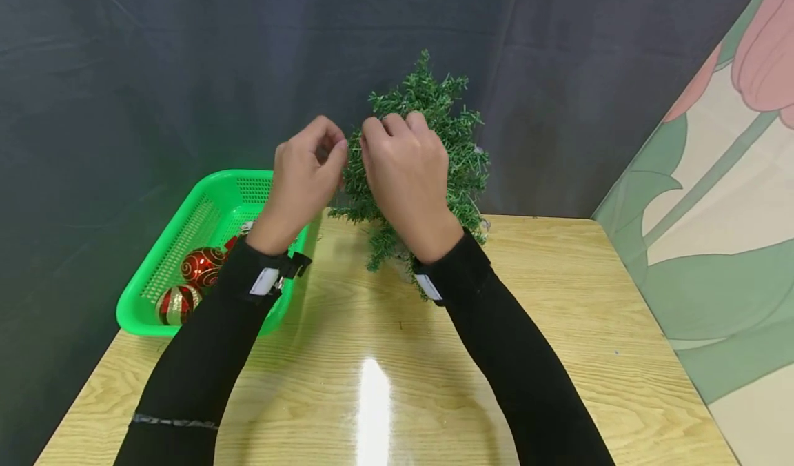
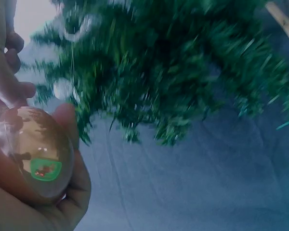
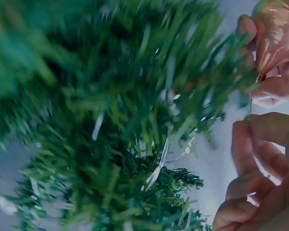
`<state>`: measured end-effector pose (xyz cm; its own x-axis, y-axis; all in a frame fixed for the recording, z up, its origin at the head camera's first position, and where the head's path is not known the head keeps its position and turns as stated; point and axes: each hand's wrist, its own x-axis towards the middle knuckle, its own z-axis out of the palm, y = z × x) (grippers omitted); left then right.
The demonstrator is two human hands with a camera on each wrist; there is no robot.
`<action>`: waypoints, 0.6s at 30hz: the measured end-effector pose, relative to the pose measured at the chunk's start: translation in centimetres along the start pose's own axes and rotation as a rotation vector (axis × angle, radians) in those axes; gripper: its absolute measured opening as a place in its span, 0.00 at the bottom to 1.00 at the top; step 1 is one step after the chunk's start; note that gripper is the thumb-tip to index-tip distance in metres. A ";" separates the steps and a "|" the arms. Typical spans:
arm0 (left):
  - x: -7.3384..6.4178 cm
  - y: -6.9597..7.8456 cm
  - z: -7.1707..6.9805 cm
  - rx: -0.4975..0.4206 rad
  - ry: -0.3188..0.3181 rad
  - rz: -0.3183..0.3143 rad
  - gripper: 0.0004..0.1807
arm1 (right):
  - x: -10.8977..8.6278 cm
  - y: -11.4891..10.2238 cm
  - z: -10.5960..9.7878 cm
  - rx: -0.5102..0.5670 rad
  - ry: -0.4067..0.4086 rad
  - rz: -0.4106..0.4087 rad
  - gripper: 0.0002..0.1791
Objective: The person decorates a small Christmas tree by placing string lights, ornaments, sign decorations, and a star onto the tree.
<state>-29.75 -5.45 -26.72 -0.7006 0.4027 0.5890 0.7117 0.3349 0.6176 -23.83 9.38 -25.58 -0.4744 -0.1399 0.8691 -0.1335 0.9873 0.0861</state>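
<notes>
Dark cloth [image 1: 186, 73] backs the wood-grain table [image 1: 546, 314]. Left hand [image 1: 304, 176] grips a glossy teardrop bauble [image 2: 36, 149] beside the artificial Christmas tree [image 1: 460, 145]; right hand [image 1: 406, 169] pinches its cord [image 3: 251, 100]. Advisable: support the bauble, keep the cord untwisted.

Dark cloth [image 1: 248, 59] behind the table [image 1: 589, 280] suggests a studio.

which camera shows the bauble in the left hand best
Left wrist view: the bauble shows nearly whole. Right wrist view catches its tapered end, cropped at the frame edge; in the head view I can't make it out.
</notes>
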 end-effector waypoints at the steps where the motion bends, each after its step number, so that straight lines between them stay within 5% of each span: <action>1: 0.6 -0.1 -0.1 0.009 -0.005 -0.020 0.09 | 0.5 0.0 0.3 -0.043 0.011 -0.013 0.23; 6: 2.5 -1.0 -0.6 -0.031 -0.102 -0.148 0.12 | 1.8 -0.3 1.6 -0.218 -0.036 -0.046 0.28; 12: 3.3 -1.7 -0.4 -0.054 -0.242 -0.288 0.13 | 1.5 -0.6 2.5 -0.290 -0.091 -0.039 0.26; 18: 3.3 -2.1 0.4 0.034 -0.299 -0.253 0.13 | 1.0 -0.8 2.7 -0.344 -0.110 -0.003 0.27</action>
<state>-33.52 -4.50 -26.23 -0.8122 0.5321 0.2394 0.5227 0.4814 0.7035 -26.59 8.28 -26.10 -0.5675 -0.1321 0.8127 0.1564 0.9518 0.2639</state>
